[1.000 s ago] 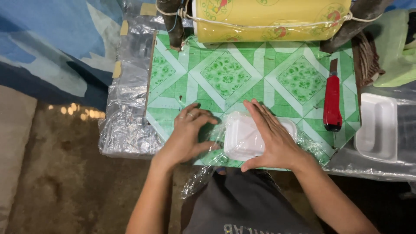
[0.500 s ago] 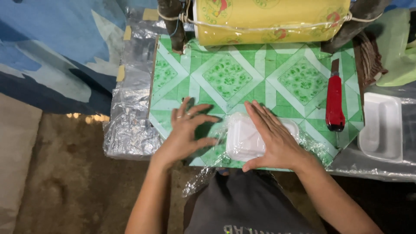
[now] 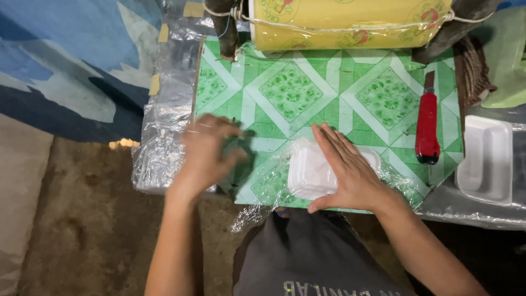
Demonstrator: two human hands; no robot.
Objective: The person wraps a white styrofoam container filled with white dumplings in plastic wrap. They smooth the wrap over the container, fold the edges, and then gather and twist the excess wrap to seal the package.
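A white foam container (image 3: 308, 174) wrapped in clear plastic film (image 3: 263, 189) lies near the front edge of a green patterned table top (image 3: 307, 93). My right hand (image 3: 348, 167) lies flat on the container, fingers together, pressing it down. My left hand (image 3: 205, 151) is blurred from motion to the left of the container, over the table's left edge, fingers spread, holding nothing that I can make out.
A red utility knife (image 3: 427, 127) lies to the right of the container. A large yellow roll of film (image 3: 350, 22) is mounted at the table's far side. Another white foam tray (image 3: 486, 159) rests at the right. Crinkled plastic sheeting (image 3: 164, 126) covers the left side.
My left hand has slid left, away from the container toward the table's left edge. My right hand stays flat on the container.
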